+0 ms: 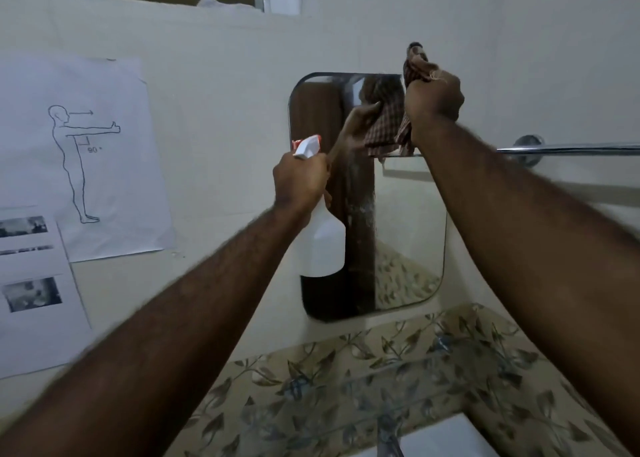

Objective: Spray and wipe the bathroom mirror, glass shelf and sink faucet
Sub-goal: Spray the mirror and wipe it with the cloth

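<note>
White spray bottle [322, 245] upright before the mirror [408, 234]; checked cloth [405, 134] against its top.

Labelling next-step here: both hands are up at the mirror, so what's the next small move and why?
Probably drag the checked brown cloth in the right hand down across the rounded wall mirror: spray streaks show mid-glass, and the left hand holds the white spray bottle beside it.
</note>
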